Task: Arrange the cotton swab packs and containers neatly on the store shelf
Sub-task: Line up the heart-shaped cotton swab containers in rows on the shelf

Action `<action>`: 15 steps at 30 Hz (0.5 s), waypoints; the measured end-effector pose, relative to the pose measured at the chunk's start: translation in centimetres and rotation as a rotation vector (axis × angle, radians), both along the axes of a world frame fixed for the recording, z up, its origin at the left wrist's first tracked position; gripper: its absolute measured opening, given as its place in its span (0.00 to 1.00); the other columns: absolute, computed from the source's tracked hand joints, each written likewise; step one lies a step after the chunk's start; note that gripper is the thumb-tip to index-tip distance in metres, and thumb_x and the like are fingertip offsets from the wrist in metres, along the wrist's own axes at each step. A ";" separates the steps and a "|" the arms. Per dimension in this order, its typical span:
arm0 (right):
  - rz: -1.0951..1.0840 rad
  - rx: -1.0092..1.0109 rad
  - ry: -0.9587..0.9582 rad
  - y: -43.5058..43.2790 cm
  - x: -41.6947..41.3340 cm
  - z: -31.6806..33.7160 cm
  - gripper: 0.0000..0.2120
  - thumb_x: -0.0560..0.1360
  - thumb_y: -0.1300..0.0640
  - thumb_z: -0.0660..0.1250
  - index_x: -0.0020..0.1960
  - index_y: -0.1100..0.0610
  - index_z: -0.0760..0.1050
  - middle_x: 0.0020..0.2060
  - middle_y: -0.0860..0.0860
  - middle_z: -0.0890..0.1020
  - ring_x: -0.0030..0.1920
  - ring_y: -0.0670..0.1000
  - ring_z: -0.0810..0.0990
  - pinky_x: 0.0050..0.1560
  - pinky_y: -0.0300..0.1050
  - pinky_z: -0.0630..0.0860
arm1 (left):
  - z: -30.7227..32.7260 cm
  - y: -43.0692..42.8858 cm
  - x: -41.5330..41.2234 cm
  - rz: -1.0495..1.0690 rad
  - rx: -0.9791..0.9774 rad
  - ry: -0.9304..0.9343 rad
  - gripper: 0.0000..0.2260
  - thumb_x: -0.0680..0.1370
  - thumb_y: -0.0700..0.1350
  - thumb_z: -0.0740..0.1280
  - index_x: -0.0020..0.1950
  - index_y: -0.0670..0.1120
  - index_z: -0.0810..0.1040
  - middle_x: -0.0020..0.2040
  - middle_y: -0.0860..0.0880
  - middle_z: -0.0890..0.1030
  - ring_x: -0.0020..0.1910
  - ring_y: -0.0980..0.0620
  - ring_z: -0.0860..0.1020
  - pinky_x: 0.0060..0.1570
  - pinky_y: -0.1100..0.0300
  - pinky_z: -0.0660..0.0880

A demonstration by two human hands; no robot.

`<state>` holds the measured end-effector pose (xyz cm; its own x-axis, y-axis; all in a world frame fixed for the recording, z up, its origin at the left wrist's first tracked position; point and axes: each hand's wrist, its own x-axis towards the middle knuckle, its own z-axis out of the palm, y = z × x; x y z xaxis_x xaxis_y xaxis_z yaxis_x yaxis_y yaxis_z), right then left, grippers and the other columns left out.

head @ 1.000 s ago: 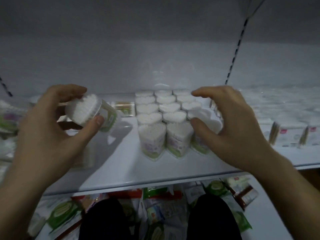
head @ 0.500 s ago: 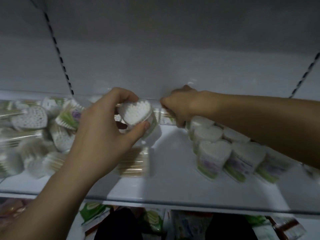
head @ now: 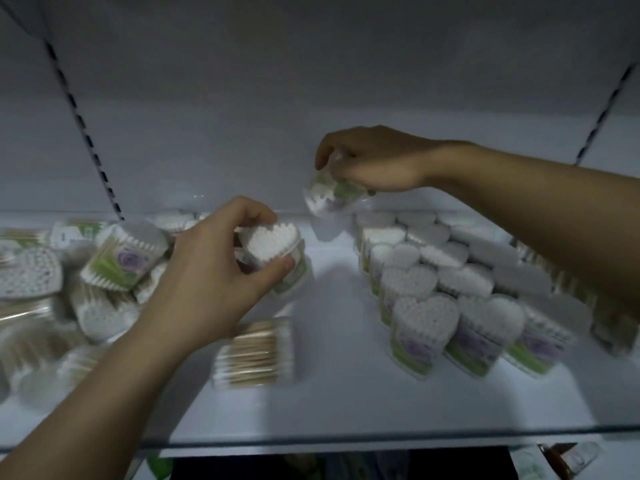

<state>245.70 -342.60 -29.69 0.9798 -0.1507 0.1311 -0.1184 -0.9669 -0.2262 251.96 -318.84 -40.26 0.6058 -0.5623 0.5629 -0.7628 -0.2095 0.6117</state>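
My left hand [head: 207,271] grips a heart-shaped container of white cotton swabs [head: 273,245], tilted so the swab tips face me, above the middle of the white shelf [head: 346,393]. My right hand [head: 377,161] reaches across and holds a second swab container [head: 330,195] lifted off the shelf near the back wall. On the right, heart-shaped containers [head: 426,317] stand upright in neat rows. A flat pack of wooden-stick swabs [head: 256,351] lies just below my left hand.
A jumbled heap of swab containers and packs [head: 86,285] covers the left of the shelf. Slotted uprights [head: 86,133] run up the back wall. More packs [head: 571,459] lie on the lower level under the shelf's front edge.
The view swung left. My right hand went from the standing rows to the back of the shelf, took a container and lifted it. My left hand kept its container.
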 end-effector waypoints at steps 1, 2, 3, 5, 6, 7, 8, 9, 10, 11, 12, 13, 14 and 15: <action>-0.024 0.119 -0.054 -0.1 -0.1 0.2 0.12 0.83 0.53 0.55 0.61 0.48 0.76 0.54 0.44 0.77 0.49 0.50 0.78 0.41 0.42 0.77 | 0.1 -0.3 0.4 0.005 0.024 -0.005 0.17 0.69 0.55 0.77 0.55 0.55 0.77 0.53 0.59 0.81 0.44 0.56 0.82 0.46 0.48 0.82; -0.053 0.227 -0.105 -0.3 -0.1 0.2 0.13 0.83 0.54 0.55 0.59 0.50 0.77 0.53 0.45 0.78 0.48 0.50 0.79 0.40 0.43 0.78 | 0.4 -0.7 0.7 -0.001 0.045 -0.011 0.18 0.69 0.54 0.78 0.55 0.55 0.77 0.52 0.59 0.82 0.44 0.54 0.82 0.47 0.48 0.81; -0.086 0.321 -0.153 -0.4 -0.1 0.3 0.13 0.83 0.55 0.55 0.58 0.52 0.78 0.53 0.46 0.78 0.48 0.50 0.80 0.39 0.43 0.79 | 0.7 -1.3 0.8 -0.016 0.072 -0.023 0.18 0.70 0.52 0.79 0.54 0.54 0.77 0.51 0.58 0.81 0.45 0.53 0.82 0.48 0.48 0.80; -0.126 0.506 -0.235 -0.6 -0.2 0.2 0.11 0.84 0.54 0.59 0.58 0.56 0.78 0.51 0.49 0.80 0.46 0.51 0.82 0.39 0.43 0.81 | 1.7 -2.8 1.1 -0.048 0.159 -0.085 0.18 0.70 0.51 0.80 0.53 0.52 0.75 0.49 0.55 0.81 0.46 0.49 0.80 0.47 0.49 0.78; -0.123 0.595 -0.259 -0.7 -0.3 0.1 0.11 0.83 0.51 0.62 0.57 0.58 0.78 0.49 0.51 0.82 0.46 0.52 0.84 0.41 0.43 0.81 | 2.3 -3.9 1.3 -0.054 0.216 -0.118 0.18 0.70 0.51 0.80 0.52 0.51 0.75 0.49 0.52 0.81 0.46 0.48 0.79 0.46 0.50 0.76; -0.109 0.675 -0.276 -0.7 -0.4 0.1 0.12 0.82 0.49 0.65 0.55 0.58 0.77 0.48 0.52 0.83 0.46 0.53 0.85 0.43 0.43 0.82 | 3.0 -5.1 1.7 -0.058 0.271 -0.142 0.18 0.70 0.51 0.80 0.52 0.50 0.74 0.49 0.50 0.81 0.45 0.47 0.78 0.45 0.51 0.75; -0.098 0.736 -0.294 -0.9 -0.6 0.0 0.14 0.80 0.48 0.69 0.54 0.58 0.76 0.49 0.54 0.84 0.47 0.53 0.86 0.44 0.43 0.83 | 3.4 -6.4 2.2 -0.060 0.327 -0.163 0.19 0.70 0.51 0.80 0.52 0.49 0.74 0.50 0.48 0.81 0.46 0.46 0.78 0.45 0.51 0.74; -0.099 0.775 -0.316 -0.9 -0.9 0.1 0.16 0.76 0.48 0.73 0.55 0.58 0.75 0.51 0.55 0.84 0.48 0.52 0.87 0.45 0.44 0.83 | 3.8 -7.7 2.7 -0.062 0.381 -0.184 0.20 0.69 0.51 0.80 0.53 0.48 0.75 0.51 0.47 0.81 0.48 0.45 0.78 0.46 0.53 0.74; -0.113 0.797 -0.341 -1.2 -1.1 0.0 0.18 0.73 0.51 0.76 0.56 0.59 0.74 0.53 0.57 0.83 0.48 0.52 0.87 0.45 0.45 0.84 | 3.9 -8.9 3.3 -0.063 0.425 -0.196 0.21 0.69 0.52 0.81 0.54 0.47 0.75 0.52 0.46 0.81 0.49 0.44 0.78 0.45 0.54 0.72; -0.136 0.812 -0.365 -1.5 -1.4 0.0 0.21 0.71 0.54 0.79 0.57 0.58 0.73 0.54 0.58 0.82 0.48 0.53 0.87 0.44 0.46 0.84 | 3.7 -10.0 3.8 -0.064 0.452 -0.196 0.23 0.68 0.52 0.82 0.54 0.46 0.75 0.53 0.46 0.80 0.49 0.45 0.77 0.44 0.56 0.69; -0.161 0.822 -0.391 -1.8 -1.7 -0.1 0.21 0.70 0.56 0.79 0.56 0.58 0.72 0.55 0.60 0.81 0.48 0.55 0.87 0.43 0.47 0.84 | 3.3 -10.9 4.2 -0.065 0.465 -0.184 0.24 0.67 0.51 0.82 0.54 0.46 0.74 0.53 0.46 0.80 0.49 0.45 0.76 0.43 0.57 0.67; -0.184 0.834 -0.425 -2.1 -2.2 -0.1 0.20 0.71 0.58 0.79 0.56 0.57 0.71 0.56 0.61 0.81 0.48 0.56 0.87 0.43 0.49 0.85 | 2.7 -11.6 4.5 -0.065 0.471 -0.170 0.24 0.67 0.51 0.83 0.53 0.46 0.74 0.53 0.45 0.79 0.50 0.45 0.76 0.43 0.58 0.66; -0.196 0.845 -0.463 -2.4 -2.6 0.0 0.20 0.71 0.59 0.77 0.58 0.55 0.71 0.58 0.60 0.80 0.49 0.57 0.86 0.44 0.52 0.85 | 2.1 -12.1 4.7 -0.059 0.471 -0.159 0.23 0.67 0.50 0.83 0.53 0.46 0.74 0.53 0.45 0.79 0.50 0.44 0.76 0.44 0.58 0.66; -0.192 0.857 -0.492 -2.8 -3.2 0.1 0.22 0.72 0.60 0.75 0.61 0.53 0.70 0.59 0.59 0.79 0.51 0.57 0.85 0.46 0.55 0.85 | 1.5 -12.5 4.9 -0.048 0.461 -0.154 0.23 0.67 0.49 0.83 0.53 0.46 0.75 0.54 0.44 0.79 0.51 0.44 0.76 0.44 0.57 0.67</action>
